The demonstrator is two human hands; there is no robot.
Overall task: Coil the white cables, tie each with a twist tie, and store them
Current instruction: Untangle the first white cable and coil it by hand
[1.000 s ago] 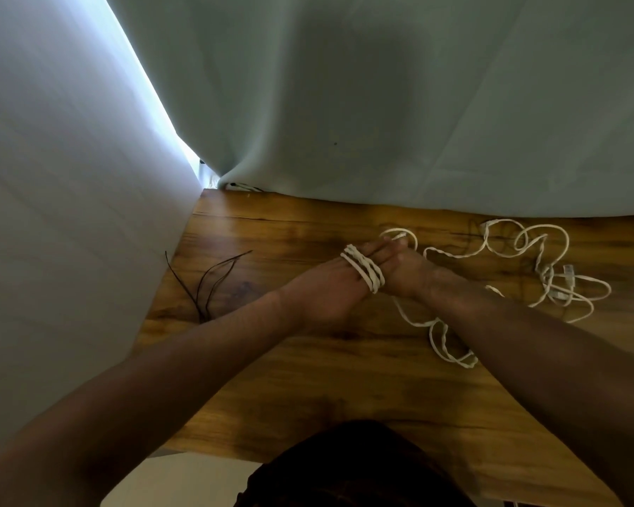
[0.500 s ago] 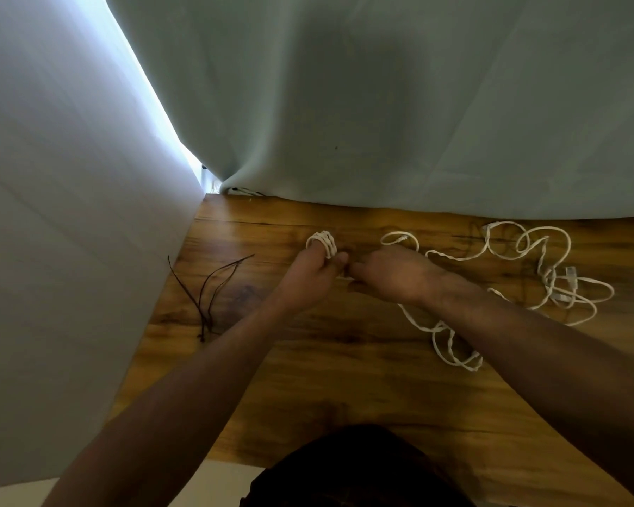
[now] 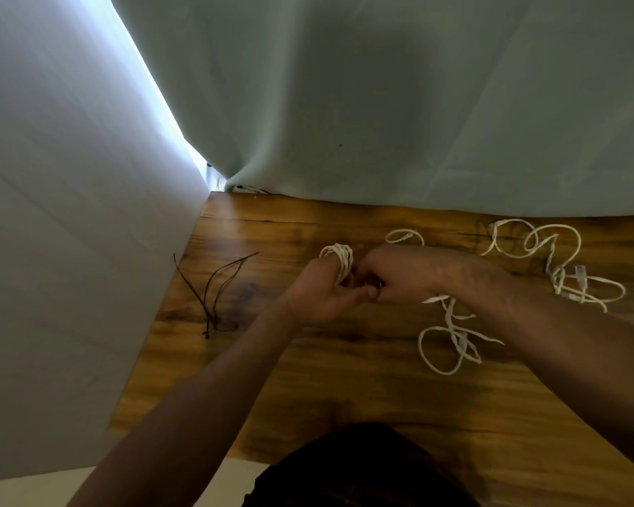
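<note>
A white cable is wound in several turns around the fingers of my left hand (image 3: 317, 290), forming a small coil (image 3: 341, 259). My right hand (image 3: 399, 276) is closed on the same cable right beside the coil, thumb touching my left thumb. The loose rest of this cable (image 3: 451, 342) trails from under my right hand in loops toward the table's front. A second tangled white cable (image 3: 557, 265) with connectors lies at the far right. Several dark twist ties (image 3: 216, 290) lie together at the left of the wooden table (image 3: 308, 378).
A pale curtain (image 3: 381, 104) hangs along the table's back edge. A white wall (image 3: 70, 250) borders the left side. The top of a dark-haired head (image 3: 363, 466) shows at the bottom.
My left hand has turned from palm-down to fingers-up, with the coil now bunched on its fingertips. My right hand has come off the coil's far side and now grips the cable beside it.
</note>
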